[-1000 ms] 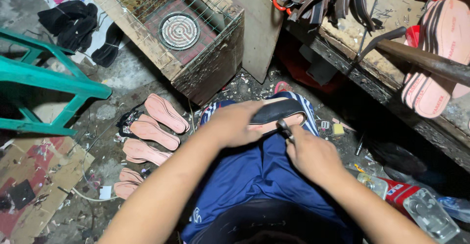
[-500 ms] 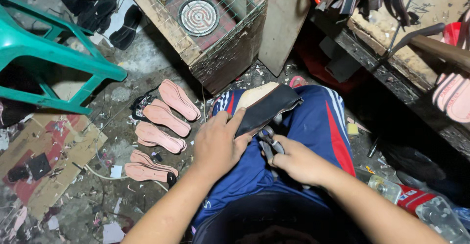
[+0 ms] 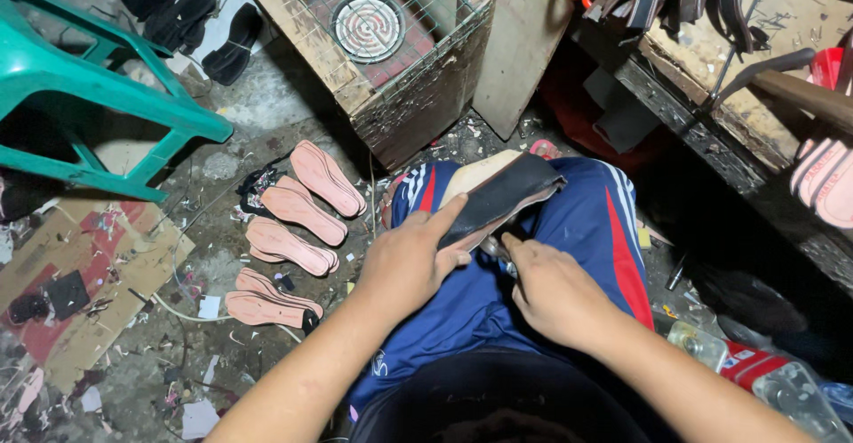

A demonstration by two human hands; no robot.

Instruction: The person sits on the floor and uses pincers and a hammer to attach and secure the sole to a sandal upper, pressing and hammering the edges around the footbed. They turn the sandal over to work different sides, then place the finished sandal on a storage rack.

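Note:
A black shoe sole (image 3: 502, 196) with a pale underside lies across my lap, over blue track trousers (image 3: 577, 230) with red and white stripes. My left hand (image 3: 410, 261) holds the sole's near end, thumb on top. My right hand (image 3: 549, 287) is closed around a small tool whose tip meets the sole's lower edge; the tool is mostly hidden by my fingers. Several pink insoles (image 3: 298, 216) lie in pairs on the floor to my left.
A teal plastic stool (image 3: 98, 96) stands at the left. A wire-topped wooden box (image 3: 400, 52) with a round coil inside sits ahead. At the right runs a workbench (image 3: 711, 79) with straps and pink sandals (image 3: 826, 176). Cardboard (image 3: 80, 292) and scraps cover the floor.
The sole has dropped lower onto my lap and turned, its black face up. My left hand slid to its near end. My right hand came down under its edge. The view tilted down.

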